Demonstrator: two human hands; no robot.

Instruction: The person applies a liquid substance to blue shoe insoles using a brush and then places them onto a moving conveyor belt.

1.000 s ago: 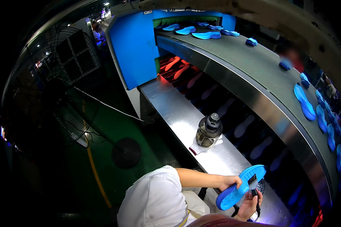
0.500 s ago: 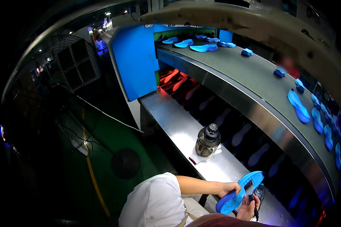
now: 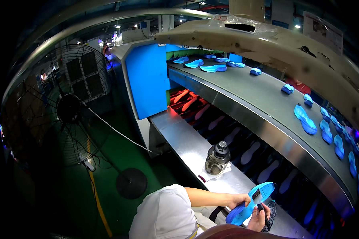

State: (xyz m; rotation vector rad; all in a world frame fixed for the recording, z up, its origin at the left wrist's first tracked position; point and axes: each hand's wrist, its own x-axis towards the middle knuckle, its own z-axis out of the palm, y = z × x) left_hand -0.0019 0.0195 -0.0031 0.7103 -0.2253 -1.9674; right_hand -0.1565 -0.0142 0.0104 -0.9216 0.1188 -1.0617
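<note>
Blue sole (image 3: 246, 208) held in the air over the near end of the steel desk (image 3: 178, 128), tilted, hollow face up. Left hand (image 3: 237, 199): grip pinching the sole's side at about mid-length. Right hand (image 3: 260, 218): grip pressed together around the dark handle of a brush (image 3: 259, 199); bristles lie at the sole's inner face, contact itself too small to confirm. Dark glossy item (image 3: 272, 209) just beside the right hand, kind unclear. Farther along the desk, upright: a jar (image 3: 216, 164) with dark lid, on a white cloth (image 3: 208, 177). Past the desk, flat insoles (image 3: 268, 172) in rows, far ones lit red; above them a belt (image 3: 243, 91) bearing more soles (image 3: 306, 120). At its far end, a blue housing (image 3: 146, 81). Off to the left, a fan (image 3: 69, 108) on green floor (image 3: 107, 201).
</note>
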